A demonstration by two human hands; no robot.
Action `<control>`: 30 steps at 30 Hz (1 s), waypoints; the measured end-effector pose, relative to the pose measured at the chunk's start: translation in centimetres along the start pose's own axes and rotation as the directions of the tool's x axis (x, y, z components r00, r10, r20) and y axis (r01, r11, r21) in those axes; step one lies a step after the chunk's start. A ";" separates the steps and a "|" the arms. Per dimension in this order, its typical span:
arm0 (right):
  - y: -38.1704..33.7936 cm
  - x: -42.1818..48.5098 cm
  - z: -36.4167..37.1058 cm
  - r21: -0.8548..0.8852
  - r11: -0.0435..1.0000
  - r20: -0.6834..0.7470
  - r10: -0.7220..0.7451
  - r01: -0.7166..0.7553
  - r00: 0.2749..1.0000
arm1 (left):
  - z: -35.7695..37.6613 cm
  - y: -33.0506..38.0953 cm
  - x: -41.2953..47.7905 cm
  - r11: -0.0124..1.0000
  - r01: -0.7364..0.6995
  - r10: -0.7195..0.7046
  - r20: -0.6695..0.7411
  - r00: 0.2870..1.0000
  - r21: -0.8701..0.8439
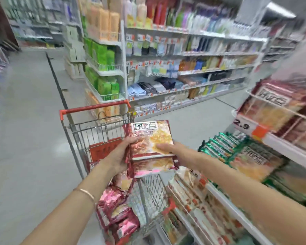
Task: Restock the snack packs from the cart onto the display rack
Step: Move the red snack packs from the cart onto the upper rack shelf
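Red-and-gold foil marks the stack of snack packs point(152, 138), held in the air over the cart point(95, 108), between its wire basket and the display rack point(290, 149) on the right. The left hand point(120, 152) grips the stack's left edge, its fingers curled round it. The right hand point(173, 151) lays its fingers close together across the top of the near right corner. Its thumb is hidden beneath, so this looks like a pinch, though I cannot be sure. The job seems to be midway. The rack's upper wire-fronted shelf already carries matching packs point(272, 110) above a price tag point(242, 125), and a lower shelf holds more of them just beside a row of green packs point(217, 145). Motion blur hides how full either shelf is. More red and pink packs point(117, 209) still lie heaped in the near end of the cart, so several more loads are probably left after this one. Shelves of other goods point(184, 55) stand across the far aisle.
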State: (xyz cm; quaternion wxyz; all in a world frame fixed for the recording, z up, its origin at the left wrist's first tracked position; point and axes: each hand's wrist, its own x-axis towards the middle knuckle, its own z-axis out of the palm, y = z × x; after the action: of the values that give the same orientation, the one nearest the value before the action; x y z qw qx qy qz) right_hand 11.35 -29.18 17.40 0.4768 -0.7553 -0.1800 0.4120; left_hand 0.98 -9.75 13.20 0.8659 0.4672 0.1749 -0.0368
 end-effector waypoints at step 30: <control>16.4 -35.2 -47.1 0.074 0.991 -0.662 0.130 -0.108 0.738 | 65.2 -7.3 17.0 -0.327 -0.718 -0.112 0.729 0.675 0.614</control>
State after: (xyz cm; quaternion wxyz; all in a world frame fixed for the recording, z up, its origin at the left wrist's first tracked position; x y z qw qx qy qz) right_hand 25.80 -87.38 28.69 0.4939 -0.8549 0.0567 0.1482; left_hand 32.76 -65.72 34.35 0.1470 0.9378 -0.3137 -0.0228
